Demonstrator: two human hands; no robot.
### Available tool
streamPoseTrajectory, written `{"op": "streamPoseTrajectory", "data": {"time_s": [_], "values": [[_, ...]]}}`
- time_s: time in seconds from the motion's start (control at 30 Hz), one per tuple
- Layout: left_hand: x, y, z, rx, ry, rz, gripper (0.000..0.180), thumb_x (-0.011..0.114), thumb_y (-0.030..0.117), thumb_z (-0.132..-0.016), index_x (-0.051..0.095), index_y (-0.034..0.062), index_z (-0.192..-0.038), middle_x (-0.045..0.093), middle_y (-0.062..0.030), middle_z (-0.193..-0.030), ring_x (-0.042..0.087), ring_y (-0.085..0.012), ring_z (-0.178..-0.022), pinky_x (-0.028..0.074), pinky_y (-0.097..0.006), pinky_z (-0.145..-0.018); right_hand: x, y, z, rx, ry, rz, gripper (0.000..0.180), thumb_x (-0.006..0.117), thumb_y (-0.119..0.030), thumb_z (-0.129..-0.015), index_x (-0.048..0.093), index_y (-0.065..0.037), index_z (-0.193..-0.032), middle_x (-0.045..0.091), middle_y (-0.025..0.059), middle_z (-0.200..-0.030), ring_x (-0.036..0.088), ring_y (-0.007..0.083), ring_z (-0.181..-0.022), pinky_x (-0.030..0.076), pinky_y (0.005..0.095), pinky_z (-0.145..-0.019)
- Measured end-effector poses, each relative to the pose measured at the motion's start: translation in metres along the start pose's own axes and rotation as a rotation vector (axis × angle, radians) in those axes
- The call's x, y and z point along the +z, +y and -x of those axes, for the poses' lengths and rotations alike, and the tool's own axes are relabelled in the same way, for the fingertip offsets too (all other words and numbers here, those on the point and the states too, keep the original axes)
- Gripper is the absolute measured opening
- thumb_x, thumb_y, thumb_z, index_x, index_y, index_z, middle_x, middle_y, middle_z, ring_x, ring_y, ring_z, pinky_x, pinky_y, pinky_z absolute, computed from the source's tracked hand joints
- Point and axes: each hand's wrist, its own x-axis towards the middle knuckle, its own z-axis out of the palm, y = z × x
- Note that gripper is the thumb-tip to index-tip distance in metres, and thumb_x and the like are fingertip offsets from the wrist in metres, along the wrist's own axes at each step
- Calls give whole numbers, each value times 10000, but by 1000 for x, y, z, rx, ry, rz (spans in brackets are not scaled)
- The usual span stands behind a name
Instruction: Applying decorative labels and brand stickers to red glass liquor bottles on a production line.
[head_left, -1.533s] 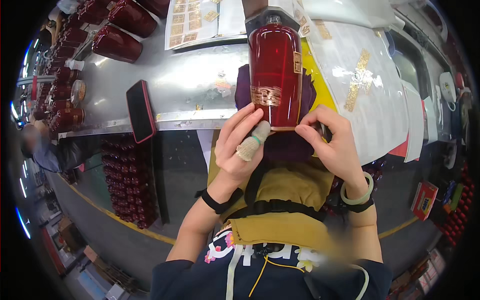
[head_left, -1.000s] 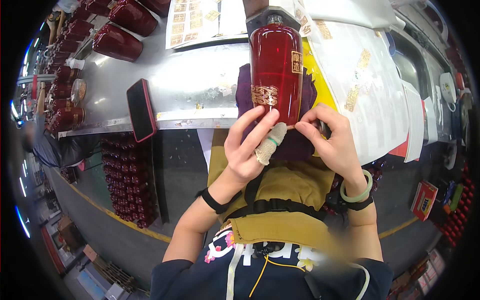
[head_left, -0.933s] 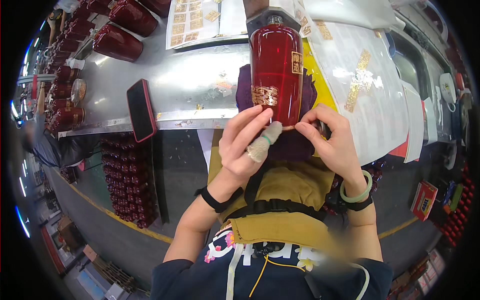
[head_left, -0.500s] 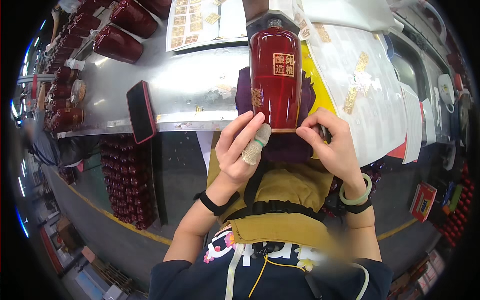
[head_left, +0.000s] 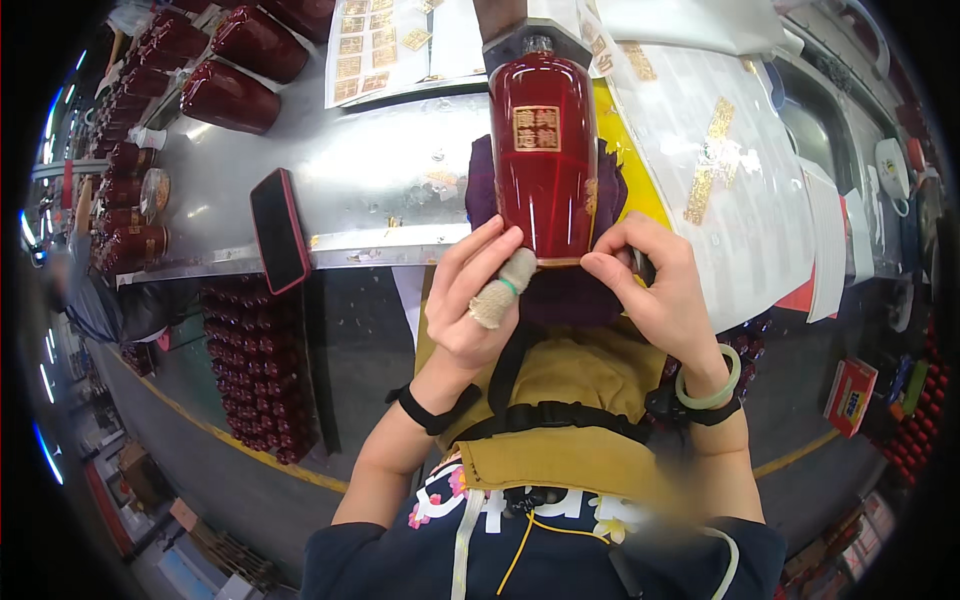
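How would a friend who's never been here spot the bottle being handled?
Start at the shiny metal table and find the purple cloth at its near edge. The dark red bottle lies over it, base toward the person. Unlike the other bottles farther left, it has the left hand and right hand at its base.

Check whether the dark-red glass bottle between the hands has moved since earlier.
Yes: the bottle has turned; its square gold label has swung leftward, from the right edge to near the middle, judged against the dark angular rest at its neck.
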Motion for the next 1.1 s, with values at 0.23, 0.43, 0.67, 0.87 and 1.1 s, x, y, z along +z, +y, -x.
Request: {"op": "streamPoseTrajectory", "data": {"time_s": [0.23,0.43,0.67,0.87,1.1], "values": [[-1,-5,9,63,-11,-36,323,793,-160,-768,726,-85,-1076,753,-194,-1197,735,-377,-1097,625,-418,-914,2,0,0,-30,6,35,167,816,-91,-898,679,0,-869,594,72,-764,518,188,-649,430,332,-625],[-7,4,7,54,-61,-74,345,744,-153,-801,724,-104,-1141,727,-189,-1267,690,-368,-1185,617,-416,-934,3,-1,0,-18,12,30,171,817,-98,-898,680,-2,-864,588,72,-754,512,189,-646,425,338,-620],[-1,13,6,11,-89,-66,195,753,-94,-818,736,-70,-1011,726,-197,-1280,635,-390,-1244,650,-407,-906,3,2,-1,-28,19,28,172,817,-102,-899,684,2,-868,592,79,-757,523,195,-653,428,340,-622],[-3,13,-3,92,-133,-111,150,769,-50,-810,737,-62,-957,746,-195,-1242,663,-392,-1198,657,-404,-869,3,3,-1,-39,11,38,173,816,-107,-901,687,5,-871,595,80,-760,527,195,-655,431,339,-625],[-3,2,-4,114,-157,-79,166,790,-60,-785,755,-60,-948,779,-161,-1163,696,-371,-1148,667,-397,-872,-2,14,-1,82,132,23,165,800,-95,-899,675,5,-861,572,39,-738,499,135,-659,415,308,-621]]}}
